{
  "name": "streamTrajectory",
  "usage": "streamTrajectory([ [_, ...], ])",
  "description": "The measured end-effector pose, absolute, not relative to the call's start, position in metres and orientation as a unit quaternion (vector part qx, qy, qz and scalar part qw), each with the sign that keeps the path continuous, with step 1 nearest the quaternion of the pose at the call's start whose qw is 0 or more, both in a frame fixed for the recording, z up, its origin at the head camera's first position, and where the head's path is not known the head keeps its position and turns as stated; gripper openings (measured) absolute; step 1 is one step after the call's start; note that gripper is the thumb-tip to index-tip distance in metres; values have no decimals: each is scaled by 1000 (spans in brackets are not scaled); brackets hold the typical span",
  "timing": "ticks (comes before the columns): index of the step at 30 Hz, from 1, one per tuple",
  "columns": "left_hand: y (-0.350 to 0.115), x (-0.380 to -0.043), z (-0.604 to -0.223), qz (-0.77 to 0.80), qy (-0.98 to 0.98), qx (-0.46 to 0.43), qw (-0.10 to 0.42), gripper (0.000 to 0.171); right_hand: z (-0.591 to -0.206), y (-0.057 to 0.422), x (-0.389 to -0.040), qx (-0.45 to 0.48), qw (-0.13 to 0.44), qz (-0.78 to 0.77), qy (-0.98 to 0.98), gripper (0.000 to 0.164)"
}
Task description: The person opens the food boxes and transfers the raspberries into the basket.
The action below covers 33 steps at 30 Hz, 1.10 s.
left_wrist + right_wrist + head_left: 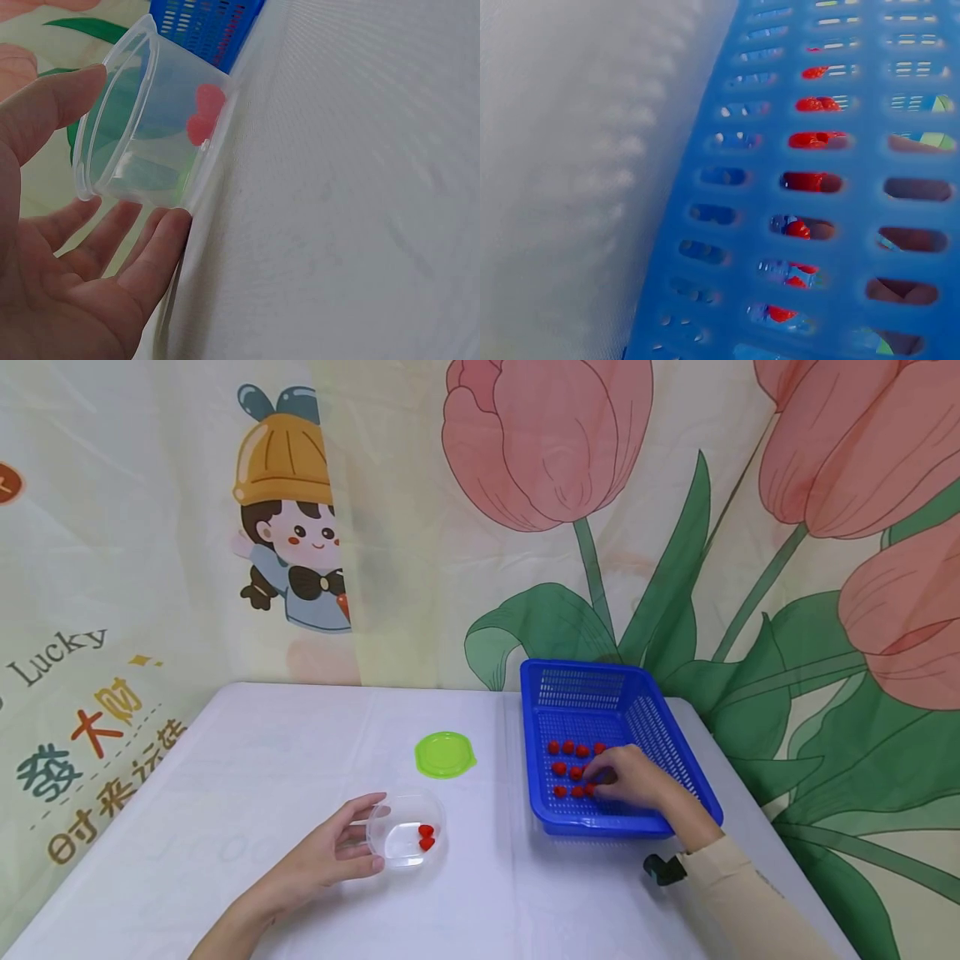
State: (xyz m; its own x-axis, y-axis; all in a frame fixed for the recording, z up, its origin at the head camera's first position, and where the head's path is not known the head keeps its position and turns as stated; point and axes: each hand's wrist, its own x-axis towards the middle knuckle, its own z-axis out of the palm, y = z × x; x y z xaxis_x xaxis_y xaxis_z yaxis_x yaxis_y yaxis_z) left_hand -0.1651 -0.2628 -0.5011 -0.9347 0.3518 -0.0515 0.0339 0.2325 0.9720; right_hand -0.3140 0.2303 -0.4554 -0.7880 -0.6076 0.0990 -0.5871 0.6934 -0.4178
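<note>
My left hand (337,847) is around a small clear plastic tub (393,852) on the table, thumb on one side and fingers on the other. Two small red berry-like pieces (426,837) lie in the tub; in the left wrist view they show through its wall. My right hand (633,778) reaches into a blue plastic basket (622,824) with curled fingers and thumb at a red piece (589,790) in the front row. The fingers partly cover that piece. Several more red pieces (568,747) lie in rows on the basket's floor. Through the basket's slots, the right wrist view shows red pieces (817,105) and parts of fingers.
A bright green lid (444,755) lies flat behind the tub, left of the basket. White cloth covers the table (300,743). Behind it hangs a printed backdrop (405,527) with tulips. A dark wrist device (663,870) sits by the right sleeve.
</note>
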Motion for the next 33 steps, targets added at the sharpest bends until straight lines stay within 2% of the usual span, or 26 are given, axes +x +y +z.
streamTrajectory([
  [8, -262, -164, -500, 605, 776, 122, 132, 90, -440, 223, -306, -343, -39, -240, 907, 21],
  [14, -262, -163, -497, 609, 773, 121, 132, 91, -412, 199, -291, -373, -54, -260, 889, 23],
  [22, -262, -164, -497, 610, 772, 125, 130, 90, -384, 154, -272, -417, -21, -241, 876, 27],
  [33, -261, -164, -500, 605, 778, 126, 114, 86, -363, 84, -255, -474, 60, -224, 849, 30],
])
